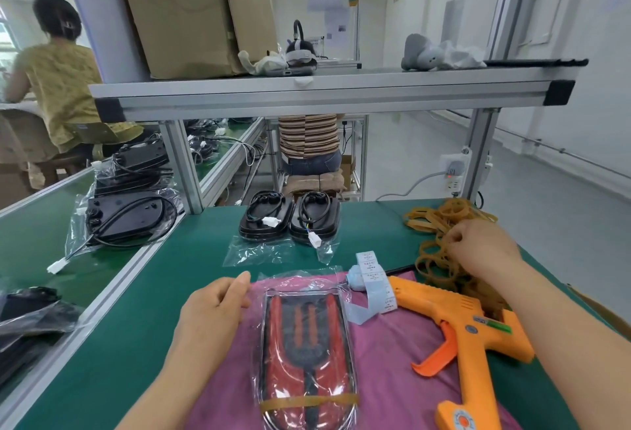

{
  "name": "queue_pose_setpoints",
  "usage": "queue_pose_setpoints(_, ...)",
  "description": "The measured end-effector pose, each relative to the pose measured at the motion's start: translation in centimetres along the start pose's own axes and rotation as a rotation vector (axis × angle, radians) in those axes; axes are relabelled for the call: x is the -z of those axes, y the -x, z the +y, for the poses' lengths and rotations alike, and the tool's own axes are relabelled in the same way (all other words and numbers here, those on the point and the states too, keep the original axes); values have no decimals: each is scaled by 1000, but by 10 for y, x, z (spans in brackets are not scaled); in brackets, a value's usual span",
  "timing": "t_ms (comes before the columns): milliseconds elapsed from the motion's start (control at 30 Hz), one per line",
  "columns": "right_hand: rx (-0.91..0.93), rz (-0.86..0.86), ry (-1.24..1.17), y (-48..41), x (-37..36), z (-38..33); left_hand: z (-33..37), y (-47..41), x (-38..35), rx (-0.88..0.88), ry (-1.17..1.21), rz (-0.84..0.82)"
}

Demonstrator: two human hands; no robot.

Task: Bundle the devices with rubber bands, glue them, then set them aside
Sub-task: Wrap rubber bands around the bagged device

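The red device (307,344) lies inside a clear bag (297,281) on the pink cloth (392,378), with a band (307,403) around its near end. The left hand (213,306) rests relaxed just left of the device, touching the bag. Right of the device, beyond the glue gun (461,327), the right hand (485,245) pinches into the rubber bands (435,260).

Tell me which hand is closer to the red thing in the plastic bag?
Left. The left hand lies right beside the bagged red device, at its upper left; the right hand is farther off, picking at the rubber bands.
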State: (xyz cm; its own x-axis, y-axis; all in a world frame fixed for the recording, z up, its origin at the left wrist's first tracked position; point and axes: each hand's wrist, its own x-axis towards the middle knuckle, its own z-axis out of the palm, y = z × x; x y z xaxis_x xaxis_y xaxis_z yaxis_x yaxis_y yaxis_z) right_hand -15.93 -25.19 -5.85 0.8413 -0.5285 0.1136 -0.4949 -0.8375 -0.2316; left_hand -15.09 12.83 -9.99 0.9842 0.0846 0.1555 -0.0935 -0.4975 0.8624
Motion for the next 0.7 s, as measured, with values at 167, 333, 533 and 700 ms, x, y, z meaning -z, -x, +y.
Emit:
queue_pose_setpoints(167,123,55,-207,5,19,-16,24,2,-7,-62,32,-11)
queue_pose_setpoints(333,376,-223,-695,48,44,-67,67,-1,-22,-118,266,-86)
queue_pose_setpoints(533,585,-514,-913,79,29,-119,87,-11,-33,68,552,-461)
queue_pose_setpoints(700,606,-545,-967,81,10,-129,66,-14,-26,200,694,-594)
